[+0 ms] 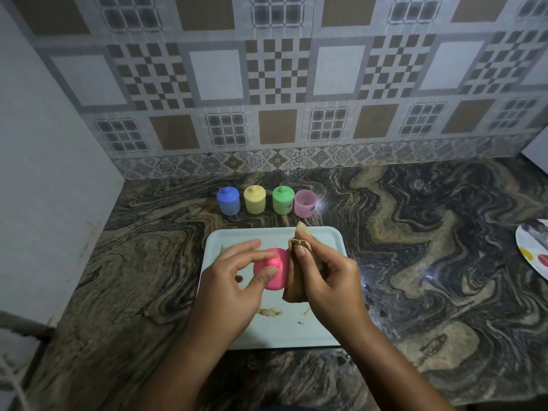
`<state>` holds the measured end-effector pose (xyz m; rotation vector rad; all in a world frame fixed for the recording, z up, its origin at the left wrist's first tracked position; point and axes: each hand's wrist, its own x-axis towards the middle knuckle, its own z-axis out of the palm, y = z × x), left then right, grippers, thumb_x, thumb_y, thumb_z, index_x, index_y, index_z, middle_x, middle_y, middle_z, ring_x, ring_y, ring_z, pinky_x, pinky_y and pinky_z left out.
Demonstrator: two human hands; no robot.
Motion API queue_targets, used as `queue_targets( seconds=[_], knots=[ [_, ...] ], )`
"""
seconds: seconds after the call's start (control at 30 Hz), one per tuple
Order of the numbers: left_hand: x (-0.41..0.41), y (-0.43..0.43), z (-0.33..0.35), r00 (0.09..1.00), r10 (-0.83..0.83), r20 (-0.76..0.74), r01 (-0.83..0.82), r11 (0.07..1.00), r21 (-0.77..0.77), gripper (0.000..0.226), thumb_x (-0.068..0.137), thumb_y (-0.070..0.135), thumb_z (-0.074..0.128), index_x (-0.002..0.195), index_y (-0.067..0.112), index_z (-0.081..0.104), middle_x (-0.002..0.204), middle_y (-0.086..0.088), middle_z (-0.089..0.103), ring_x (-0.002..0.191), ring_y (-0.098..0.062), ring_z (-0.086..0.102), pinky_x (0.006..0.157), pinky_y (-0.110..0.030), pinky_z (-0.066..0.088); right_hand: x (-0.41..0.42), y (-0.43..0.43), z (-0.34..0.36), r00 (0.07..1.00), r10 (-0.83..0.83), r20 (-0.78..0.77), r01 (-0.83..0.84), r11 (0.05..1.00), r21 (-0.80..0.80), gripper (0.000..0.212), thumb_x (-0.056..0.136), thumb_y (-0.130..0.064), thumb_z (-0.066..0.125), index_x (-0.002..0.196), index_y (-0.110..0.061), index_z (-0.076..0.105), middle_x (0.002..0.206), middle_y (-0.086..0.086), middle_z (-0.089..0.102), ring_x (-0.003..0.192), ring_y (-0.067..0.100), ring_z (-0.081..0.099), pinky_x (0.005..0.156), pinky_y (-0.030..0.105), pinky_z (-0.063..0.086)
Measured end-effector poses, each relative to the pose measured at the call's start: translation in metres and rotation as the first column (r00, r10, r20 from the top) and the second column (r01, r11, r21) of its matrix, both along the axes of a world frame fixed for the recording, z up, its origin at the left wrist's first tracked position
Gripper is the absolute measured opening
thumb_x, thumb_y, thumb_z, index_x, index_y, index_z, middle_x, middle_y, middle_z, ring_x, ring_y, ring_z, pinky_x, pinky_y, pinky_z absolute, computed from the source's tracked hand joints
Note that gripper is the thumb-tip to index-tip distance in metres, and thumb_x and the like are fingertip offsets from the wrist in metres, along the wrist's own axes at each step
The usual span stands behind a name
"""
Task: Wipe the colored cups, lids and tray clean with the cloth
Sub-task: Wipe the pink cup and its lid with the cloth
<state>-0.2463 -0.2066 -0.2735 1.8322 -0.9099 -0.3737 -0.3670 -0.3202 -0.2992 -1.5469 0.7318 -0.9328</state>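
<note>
The left hand (237, 280) holds a round bright pink plastic lid (275, 277) above the middle of a pale, rectangular plastic tray (326, 241). Its thumb lies across the face of the lid and a curled finger meets it at the small knob, so the lid is pinched between them. Another finger stretches out straighter above the lid, and whether it touches the lid cannot be told.

The right hand (326, 277) grips a bunched brown cloth (295, 287). Its thumb presses flat on the upper folds and the other fingers are curled close round the bundle. A pointed corner of the cloth sticks up past the thumb and another fold hangs below the hand. The cloth touches the right edge of the pink lid.

Brown smears (269, 312) mark the tray just in front of the hands.

Behind the tray, four small plastic cups stand in a row on the dark, swirled marble counter (415, 232): a blue lidded cup (228, 200), a yellow lidded cup (254, 199), a green lidded cup (283, 200) and an open pink cup (304, 203). The green and pink cups stand just beside each other.

At the right edge lies a white plate with coloured spots (533, 250), well apart from the tray.
</note>
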Motion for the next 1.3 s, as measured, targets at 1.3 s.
queue_targets(
  seconds=[1.3],
  knots=[
    [0.096, -0.285, -0.100, 0.858, -0.162, 0.488, -0.095, 0.883, 0.460, 0.023, 0.087, 0.042, 0.064, 0.108, 0.036, 0.073, 0.111, 0.008, 0.068, 0.113, -0.027, 0.046, 0.094, -0.046, 0.035, 0.079, -0.232, -0.097, 0.874, -0.336, -0.352, 0.131, 0.859, -0.495, 0.030, 0.093, -0.007, 0.062, 0.120, 0.004, 0.069, 0.130, 0.025, 0.063, 0.122, 0.030, 0.063, 0.106, 0.025, 0.043]
  ],
)
